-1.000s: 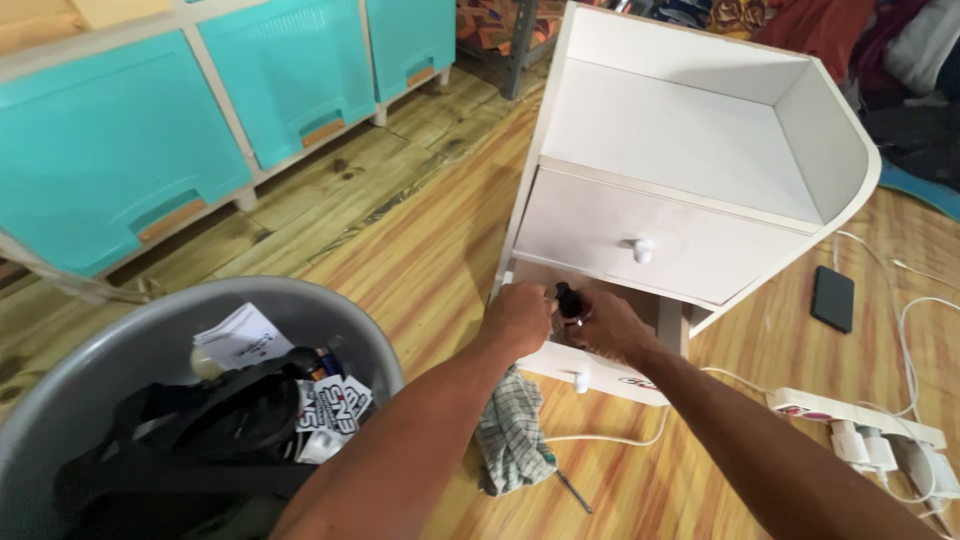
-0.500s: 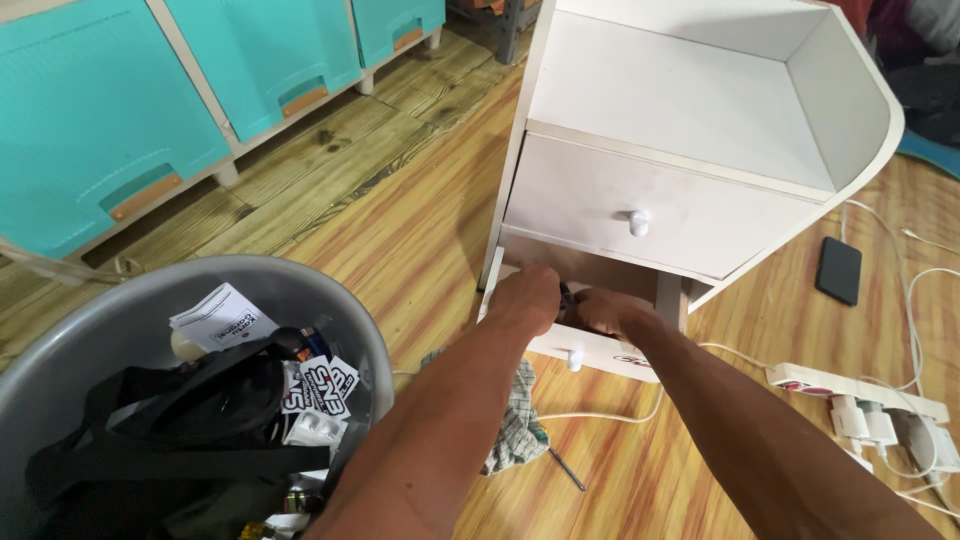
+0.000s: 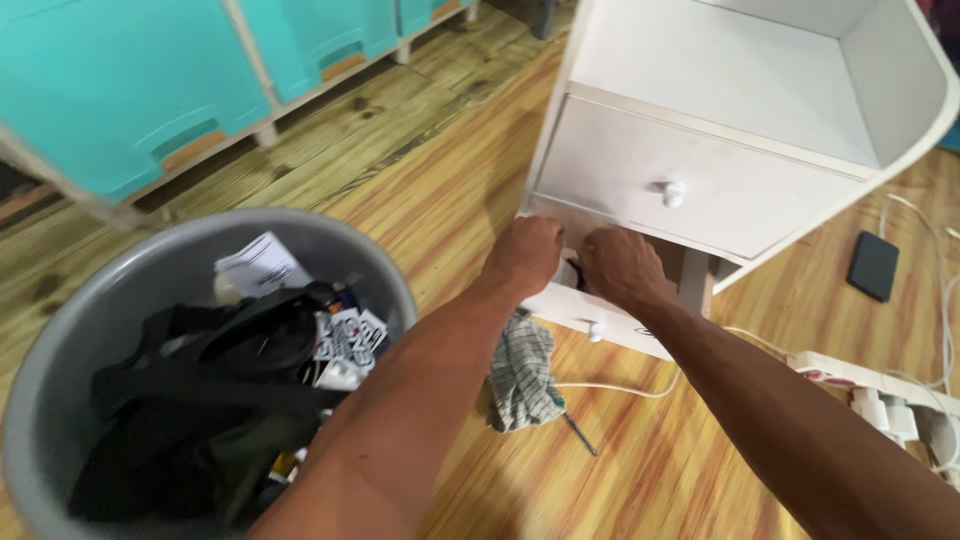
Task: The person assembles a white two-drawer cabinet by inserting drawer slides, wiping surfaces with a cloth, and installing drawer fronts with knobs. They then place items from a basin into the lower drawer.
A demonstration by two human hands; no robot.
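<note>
I see both hands meeting at the lower front of a white cabinet (image 3: 720,190) standing on the wooden floor (image 3: 430,180). My left hand (image 3: 522,256) is curled into a loose fist at the cabinet's bottom left corner, just under the closed upper drawer (image 3: 700,185) with its round white knob (image 3: 672,193). My right hand (image 3: 622,268) sits right beside it, fingers bent inward around something small and dark between the two hands; I cannot tell what it is, nor whether either grip is pinching it. Below the hands, the lower drawer (image 3: 600,318) is pulled out. A checked cloth (image 3: 522,372) lies on the floor just in front of it, with a thin tool (image 3: 580,436) by its edge. A grey bin (image 3: 205,370) full of dark items stands at the near left.
</note>
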